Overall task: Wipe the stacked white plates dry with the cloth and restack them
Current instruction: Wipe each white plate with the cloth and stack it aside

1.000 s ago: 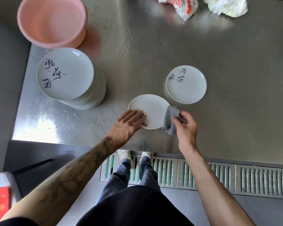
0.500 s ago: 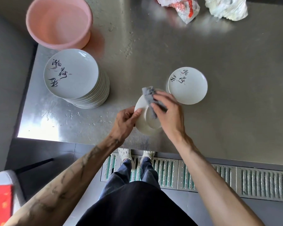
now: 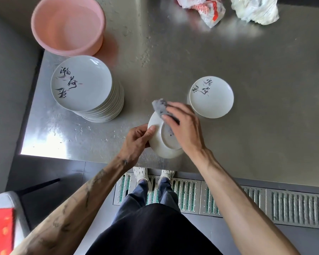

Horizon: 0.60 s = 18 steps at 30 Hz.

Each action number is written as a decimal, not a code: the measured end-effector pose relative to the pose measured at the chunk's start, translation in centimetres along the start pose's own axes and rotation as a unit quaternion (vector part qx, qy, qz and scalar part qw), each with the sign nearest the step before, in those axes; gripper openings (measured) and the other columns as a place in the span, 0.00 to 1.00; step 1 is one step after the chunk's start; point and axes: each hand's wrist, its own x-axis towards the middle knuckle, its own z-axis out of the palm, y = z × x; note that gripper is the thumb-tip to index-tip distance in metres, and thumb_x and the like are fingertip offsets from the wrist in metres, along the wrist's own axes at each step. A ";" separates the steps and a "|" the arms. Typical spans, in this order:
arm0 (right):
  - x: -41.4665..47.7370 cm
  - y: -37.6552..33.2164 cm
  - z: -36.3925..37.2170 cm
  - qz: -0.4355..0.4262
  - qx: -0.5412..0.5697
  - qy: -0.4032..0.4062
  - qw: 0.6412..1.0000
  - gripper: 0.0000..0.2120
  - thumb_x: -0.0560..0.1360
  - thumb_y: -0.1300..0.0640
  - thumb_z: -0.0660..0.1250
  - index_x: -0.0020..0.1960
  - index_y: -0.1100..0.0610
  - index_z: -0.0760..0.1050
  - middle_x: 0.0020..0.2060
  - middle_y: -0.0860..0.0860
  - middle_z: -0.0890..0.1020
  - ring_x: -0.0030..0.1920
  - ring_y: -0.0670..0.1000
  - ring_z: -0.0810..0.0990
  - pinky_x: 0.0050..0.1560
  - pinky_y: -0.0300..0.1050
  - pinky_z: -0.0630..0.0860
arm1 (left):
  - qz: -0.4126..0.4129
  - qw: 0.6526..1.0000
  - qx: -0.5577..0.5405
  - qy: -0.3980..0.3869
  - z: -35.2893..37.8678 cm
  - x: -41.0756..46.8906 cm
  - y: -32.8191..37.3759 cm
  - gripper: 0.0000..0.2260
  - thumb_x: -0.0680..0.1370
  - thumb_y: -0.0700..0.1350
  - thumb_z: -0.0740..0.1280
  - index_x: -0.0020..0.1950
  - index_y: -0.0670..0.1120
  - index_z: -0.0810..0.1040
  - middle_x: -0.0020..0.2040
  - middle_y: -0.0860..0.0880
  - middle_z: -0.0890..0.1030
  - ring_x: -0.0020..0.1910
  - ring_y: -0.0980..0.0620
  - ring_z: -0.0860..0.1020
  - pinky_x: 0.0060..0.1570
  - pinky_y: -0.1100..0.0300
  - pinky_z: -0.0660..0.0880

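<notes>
Plate (image 3: 164, 144) held tilted, underside up, right of the tall stack (image 3: 81, 83) & nearer the person, above the table (image 3: 173, 61) edge. Left hand (image 3: 136, 142) pinches its rim, thumb on top. Right hand (image 3: 184, 129) grips a grey cloth (image 3: 159, 105) & presses it onto the underside.

Risk: the rim grip looks like a pinch only, so a hard wipe or wet glaze could twist the plate loose. It'd likely hit the table or drop to the floor grate (image 3: 191, 196).

Hard to make out: plate's printed face is turned away, left fingers under it are hidden, & much of the cloth sits beneath the right hand. Wiped pile (image 3: 211, 97), further right of the stack, may be 1 plate or several; can't tell. Pink basin (image 3: 66, 24) behind the stack is cut off at top.
</notes>
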 end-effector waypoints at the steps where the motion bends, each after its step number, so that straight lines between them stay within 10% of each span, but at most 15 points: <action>1: 0.2 0.7 -0.5 0.045 0.007 0.020 0.999 0.11 0.76 0.59 0.74 0.58 0.59 0.84 0.58 0.51 0.83 0.57 0.49 0.79 0.62 0.32 0.70 | 0.002 1.000 -0.005 0.001 0.0 -0.1 0.0 0.18 0.83 0.48 0.63 0.60 0.34 0.81 0.47 0.41 0.83 0.45 0.48 0.81 0.47 0.52 0.83; 5: 0.0 2.7 -2.2 0.199 0.032 0.052 0.978 0.09 0.78 0.60 0.72 0.57 0.59 0.83 0.52 0.52 0.82 0.53 0.53 0.82 0.54 0.27 0.68 | 0.007 1.000 -0.010 0.006 -0.4 -0.4 0.0 0.17 0.84 0.47 0.63 0.61 0.34 0.81 0.49 0.40 0.83 0.47 0.48 0.81 0.45 0.54 0.81; 12: 0.5 -1.2 -0.5 0.009 0.015 -0.003 1.000 0.11 0.77 0.61 0.73 0.58 0.59 0.83 0.57 0.50 0.83 0.56 0.49 0.80 0.62 0.35 0.72 | -0.001 1.000 -0.012 0.001 -0.4 -0.5 0.3 0.18 0.84 0.47 0.62 0.60 0.33 0.80 0.48 0.41 0.82 0.46 0.47 0.80 0.47 0.52 0.82; 18: -0.8 3.0 -2.7 0.214 0.078 0.065 0.972 0.07 0.77 0.61 0.72 0.54 0.59 0.83 0.49 0.52 0.85 0.48 0.49 0.83 0.55 0.50 0.79 | 0.004 0.997 -0.064 0.032 -0.7 -0.7 0.6 0.16 0.83 0.49 0.63 0.56 0.38 0.83 0.49 0.43 0.84 0.47 0.49 0.81 0.48 0.53 0.82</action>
